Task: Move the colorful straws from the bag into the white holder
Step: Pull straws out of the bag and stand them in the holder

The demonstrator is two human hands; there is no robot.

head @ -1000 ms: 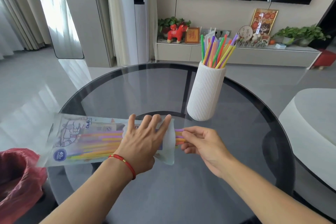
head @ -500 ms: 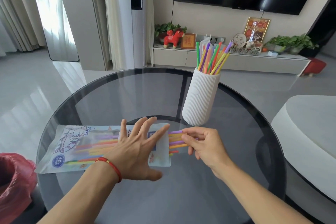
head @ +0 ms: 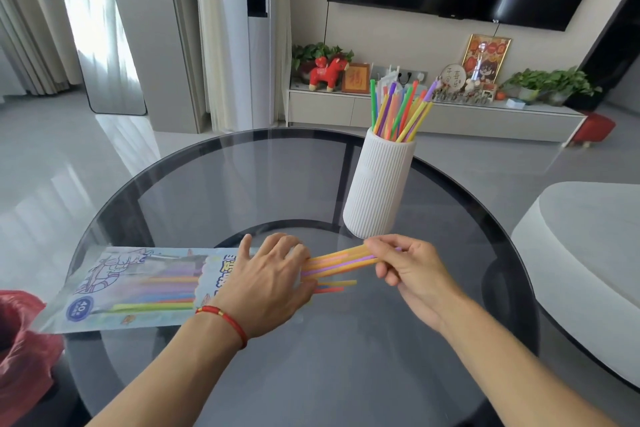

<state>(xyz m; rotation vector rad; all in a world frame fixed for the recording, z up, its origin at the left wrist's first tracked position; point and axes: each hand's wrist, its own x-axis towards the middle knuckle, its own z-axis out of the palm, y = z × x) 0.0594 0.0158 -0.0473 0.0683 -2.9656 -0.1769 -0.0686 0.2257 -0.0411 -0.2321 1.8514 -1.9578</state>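
More of the bunch of straws [head: 341, 261] now sticks out of the bag [head: 138, 288] than half a second ago, and the right hand [head: 405, 272] has moved farther to the right, away from the bag's mouth. The left hand [head: 273, 282] was spread wide before; now its fingers lie closer together, pressing flat on the open end of the bag. The right hand's thumb and fingers pinch the ends of the bunch, which is yellow, orange and purple. A few more straws [head: 334, 286] poke out of the bag lower down, with no hand on them.

The bag is thin, clear, shiny plastic with a blue drawing on it. It lies flat on the round, dark glass table [head: 311, 374]. The rest of the straws show through it as long bright stripes.

The white holder [head: 377, 191] is a tall round tube with fine ridges. It stands upright just behind the right hand and already has many straws fanning out of its top.

A red string bracelet [head: 225, 317] is on the left wrist. A red plastic bag [head: 20, 357] sits at the left edge.
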